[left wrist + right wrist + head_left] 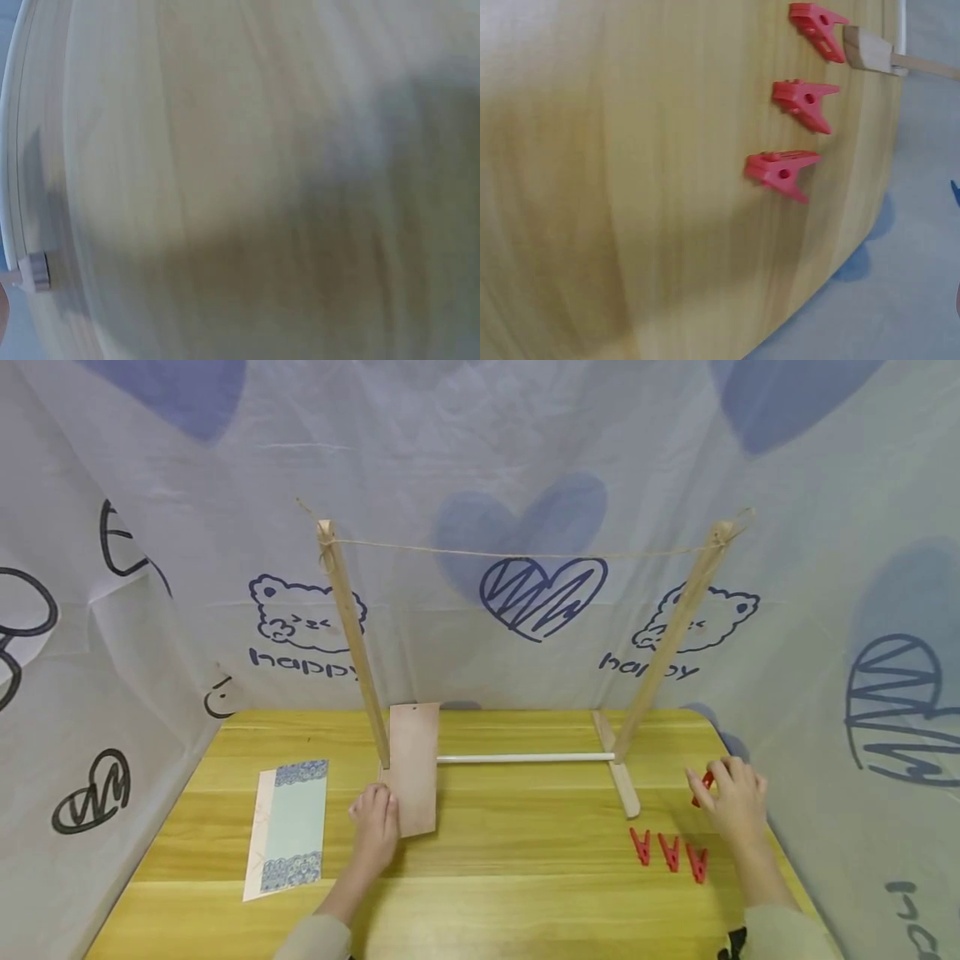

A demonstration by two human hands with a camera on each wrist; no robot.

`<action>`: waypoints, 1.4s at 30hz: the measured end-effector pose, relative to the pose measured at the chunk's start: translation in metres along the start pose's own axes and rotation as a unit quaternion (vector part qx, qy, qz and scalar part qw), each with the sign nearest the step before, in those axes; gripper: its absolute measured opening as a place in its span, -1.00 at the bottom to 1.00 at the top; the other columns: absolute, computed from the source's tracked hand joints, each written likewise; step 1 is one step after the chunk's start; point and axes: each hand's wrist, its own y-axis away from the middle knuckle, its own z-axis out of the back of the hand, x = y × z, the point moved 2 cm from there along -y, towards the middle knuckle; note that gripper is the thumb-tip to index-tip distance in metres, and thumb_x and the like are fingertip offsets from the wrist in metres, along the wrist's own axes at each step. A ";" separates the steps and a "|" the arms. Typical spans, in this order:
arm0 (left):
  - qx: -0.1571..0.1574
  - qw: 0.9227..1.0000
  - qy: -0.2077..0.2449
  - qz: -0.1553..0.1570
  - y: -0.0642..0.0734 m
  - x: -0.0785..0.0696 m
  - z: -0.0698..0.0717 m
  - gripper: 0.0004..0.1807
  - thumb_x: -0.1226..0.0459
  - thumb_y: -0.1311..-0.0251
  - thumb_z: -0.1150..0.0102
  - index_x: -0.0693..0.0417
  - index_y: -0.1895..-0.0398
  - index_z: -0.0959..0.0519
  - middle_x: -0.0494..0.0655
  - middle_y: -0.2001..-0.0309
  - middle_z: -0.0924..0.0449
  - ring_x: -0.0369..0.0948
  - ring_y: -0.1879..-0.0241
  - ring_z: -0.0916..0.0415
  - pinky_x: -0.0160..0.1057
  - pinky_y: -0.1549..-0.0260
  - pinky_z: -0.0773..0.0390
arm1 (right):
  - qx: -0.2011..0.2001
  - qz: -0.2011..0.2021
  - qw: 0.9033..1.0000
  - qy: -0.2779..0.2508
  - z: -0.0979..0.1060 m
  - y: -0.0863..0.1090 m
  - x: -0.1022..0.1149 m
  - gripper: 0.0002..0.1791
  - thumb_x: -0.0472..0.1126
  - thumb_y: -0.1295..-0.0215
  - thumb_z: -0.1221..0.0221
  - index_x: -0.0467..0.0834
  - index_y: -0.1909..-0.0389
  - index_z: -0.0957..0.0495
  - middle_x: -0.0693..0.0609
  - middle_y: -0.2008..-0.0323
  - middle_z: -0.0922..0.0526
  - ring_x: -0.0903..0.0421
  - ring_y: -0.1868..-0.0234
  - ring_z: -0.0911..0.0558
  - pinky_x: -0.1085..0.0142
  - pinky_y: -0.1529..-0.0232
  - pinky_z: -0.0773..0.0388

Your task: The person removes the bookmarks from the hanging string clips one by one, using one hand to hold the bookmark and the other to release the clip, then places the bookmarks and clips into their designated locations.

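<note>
In the head view my left hand [377, 822] grips the lower left edge of a tall pale pink card [414, 768] with a small hole near its top. The card stands in front of the left foot of the wooden frame. Over the right part of the table, my right hand [731, 797] pinches a red clothespin [703, 787] between thumb and fingers. Three more red clothespins lie in a row just left of that hand; the right wrist view shows a near one [782, 172], a middle one [806, 103] and a far one [819, 30].
Two wooden posts, left [351, 627] and right [671, 652], carry a thin twine [517, 555] between their tops. A white rod [525, 758] joins them low down. Cards with blue lace patterns [292, 827] lie at the left. A printed cloth [480, 443] hangs behind the table [517, 860].
</note>
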 end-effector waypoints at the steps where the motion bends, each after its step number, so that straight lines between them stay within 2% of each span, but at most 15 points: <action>1: -0.001 1.000 0.001 0.002 0.001 0.001 0.002 -0.80 0.36 -0.32 0.24 0.20 0.47 -0.33 0.17 0.27 -0.34 0.05 0.28 -0.20 0.04 0.19 0.00 | 0.011 -0.009 1.000 0.002 0.000 0.002 -0.001 -0.61 0.04 -0.29 -0.04 -0.25 0.43 -0.35 -0.21 0.27 -0.35 -0.21 0.22 -0.31 -0.15 0.12 -0.09; 5: -0.013 1.000 0.003 0.009 0.007 0.006 0.010 -0.82 0.40 -0.30 0.21 0.20 0.48 -0.31 0.16 0.31 -0.32 0.03 0.32 -0.19 0.03 0.21 0.00 | 0.039 -0.035 0.999 0.008 0.000 0.010 -0.005 -0.66 -0.01 -0.29 -0.05 -0.23 0.44 -0.34 -0.18 0.26 -0.33 -0.18 0.22 -0.30 -0.15 0.11 -0.08; 15: -0.041 0.999 -0.008 0.024 0.021 0.017 0.028 -0.80 0.41 -0.29 0.21 0.22 0.52 -0.29 0.17 0.34 -0.30 0.01 0.35 -0.16 -0.03 0.27 0.01 | 0.070 -0.063 0.995 0.021 -0.001 0.024 -0.015 -0.64 0.02 -0.31 -0.03 -0.24 0.40 -0.36 -0.18 0.28 -0.33 -0.18 0.23 -0.31 -0.16 0.11 -0.09; 22: -0.047 0.997 -0.014 0.058 0.031 0.027 0.042 -0.83 0.42 -0.27 0.21 0.24 0.50 -0.29 0.21 0.30 -0.29 0.05 0.31 -0.17 0.04 0.22 0.03 | 0.107 -0.084 0.990 0.035 -0.001 0.034 -0.022 -0.60 0.05 -0.34 0.04 -0.25 0.36 -0.37 -0.19 0.23 -0.32 -0.20 0.18 -0.30 -0.17 0.07 -0.06; 31: -0.067 0.995 -0.022 0.073 0.040 0.037 0.058 -0.84 0.42 -0.26 0.22 0.26 0.48 -0.29 0.26 0.30 -0.29 0.13 0.32 -0.16 0.10 0.21 0.02 | 0.113 -0.104 0.987 0.038 -0.002 0.047 -0.027 -0.62 0.01 -0.31 0.00 -0.28 0.37 -0.38 -0.23 0.27 -0.33 -0.24 0.20 -0.32 -0.19 0.07 -0.04; 39: -0.061 0.993 -0.038 0.098 0.044 0.043 0.071 -0.80 0.39 -0.30 0.24 0.27 0.49 -0.28 0.25 0.30 -0.26 0.13 0.31 -0.14 0.11 0.20 0.03 | 0.126 -0.118 0.983 0.059 -0.004 0.058 -0.032 -0.62 0.03 -0.29 0.00 -0.25 0.46 -0.38 -0.22 0.24 -0.34 -0.25 0.16 -0.32 -0.18 0.06 -0.05; 42: -0.069 0.991 -0.042 0.104 0.044 0.046 0.075 -0.81 0.40 -0.29 0.23 0.28 0.50 -0.27 0.26 0.31 -0.25 0.15 0.32 -0.13 0.11 0.23 0.04 | 0.128 -0.115 0.983 0.068 -0.007 0.063 -0.035 -0.60 0.03 -0.29 -0.01 -0.26 0.47 -0.38 -0.24 0.24 -0.34 -0.27 0.16 -0.31 -0.18 0.08 -0.06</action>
